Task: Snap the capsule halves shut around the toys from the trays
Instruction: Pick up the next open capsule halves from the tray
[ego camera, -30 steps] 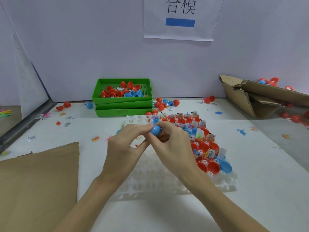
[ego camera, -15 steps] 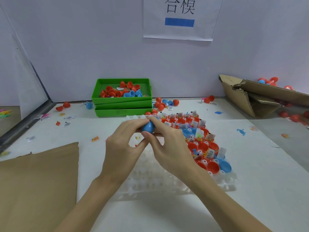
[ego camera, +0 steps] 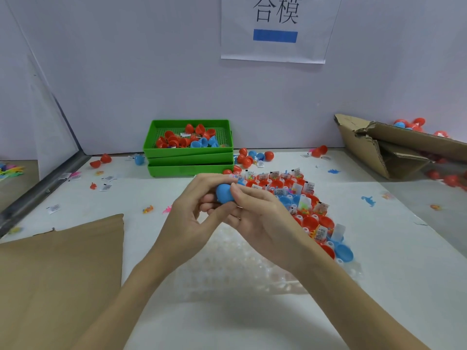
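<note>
Both hands meet at frame centre above the white tabletop (ego camera: 379, 286). The left hand (ego camera: 192, 218) and right hand (ego camera: 262, 223) jointly grip a rounded blue plastic capsule (ego camera: 224, 193), fingers curled around it from either side. Beneath them lies a clear plastic blister tray (ego camera: 240, 269); its cells at 3 o'clock hold red and blue capsule halves (ego camera: 310, 221) with packaged toys. Stacked green plastic trays (ego camera: 189, 160) sit at 12 o'clock. Brown cardboard sheet (ego camera: 58, 274) lies at 8 o'clock.
</note>
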A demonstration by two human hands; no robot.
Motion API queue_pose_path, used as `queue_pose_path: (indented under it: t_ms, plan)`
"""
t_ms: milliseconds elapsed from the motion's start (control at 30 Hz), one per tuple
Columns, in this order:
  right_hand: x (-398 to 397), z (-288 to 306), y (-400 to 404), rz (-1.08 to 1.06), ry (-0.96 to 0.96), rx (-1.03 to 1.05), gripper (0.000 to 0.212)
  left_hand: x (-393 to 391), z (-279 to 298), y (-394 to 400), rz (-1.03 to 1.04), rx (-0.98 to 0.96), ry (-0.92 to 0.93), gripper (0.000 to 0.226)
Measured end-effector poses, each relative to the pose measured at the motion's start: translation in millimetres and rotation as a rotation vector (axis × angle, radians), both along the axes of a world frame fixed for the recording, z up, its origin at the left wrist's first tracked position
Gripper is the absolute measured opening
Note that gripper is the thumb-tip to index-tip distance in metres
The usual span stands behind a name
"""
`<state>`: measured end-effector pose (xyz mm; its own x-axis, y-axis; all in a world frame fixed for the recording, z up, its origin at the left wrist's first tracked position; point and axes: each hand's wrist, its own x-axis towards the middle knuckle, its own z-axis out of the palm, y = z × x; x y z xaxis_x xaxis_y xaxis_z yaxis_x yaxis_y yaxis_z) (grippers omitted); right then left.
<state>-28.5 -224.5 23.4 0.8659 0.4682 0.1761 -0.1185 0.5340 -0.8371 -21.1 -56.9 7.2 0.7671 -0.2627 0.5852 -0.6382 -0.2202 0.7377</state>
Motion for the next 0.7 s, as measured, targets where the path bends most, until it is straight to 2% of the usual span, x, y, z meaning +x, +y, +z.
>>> queue_pose_path:
  t_ms: [267,433,467,533,600,633,700]
  plan:
    - [2,-3,-2,-0.028,-0.011,-0.012,0.038,3,-3,-1,0.023,0.009,-0.081,0.036]
    - [3,-8,2,-0.109,-0.041,-0.052,0.035,7,-4,1,-0.050,0.035,0.017,0.037]
    - [3,-8,3,-0.191,-0.123,-0.156,0.032,9,-4,3,-0.107,0.034,0.076,0.037]
    - [4,-10,4,-0.493,-0.403,-0.530,0.030,9,-2,8,-0.215,-0.011,0.206,0.042]
    - [6,-16,5,-0.749,-0.604,-0.842,0.048,8,0,9,-0.224,-0.087,0.285,0.043]
    - [5,-17,5,-0.805,-0.634,-0.900,0.053,7,0,8,-0.186,-0.118,0.298,0.041]
    - [6,-20,3,-0.854,-0.714,-0.936,0.045,5,0,4,-0.089,-0.145,0.299,0.034]
